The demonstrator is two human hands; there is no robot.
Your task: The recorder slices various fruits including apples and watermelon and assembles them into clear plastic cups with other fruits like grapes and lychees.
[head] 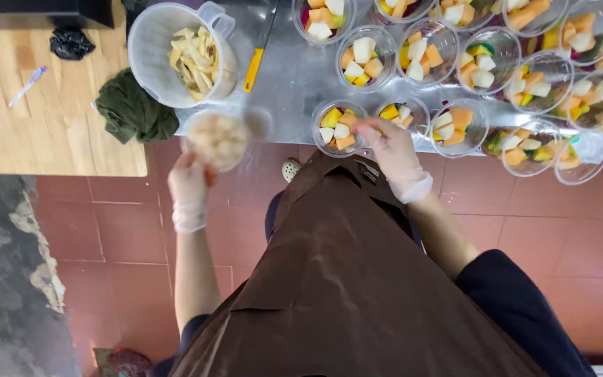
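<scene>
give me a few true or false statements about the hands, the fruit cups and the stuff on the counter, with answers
1. The left hand holds up a clear cup of pale fruit pieces. True.
2. The right hand rests on the wooden table. False: it reaches to a fruit cup at the near edge of the metal counter.
3. Both hands are bare. False: both wear thin pale gloves.
4. A yellow-handled knife lies on the metal counter beside the large clear pitcher. True.
5. The large clear pitcher is empty. False: it holds pale cut fruit strips.
6. A dark green cloth lies at the wooden table's edge. True.
</scene>
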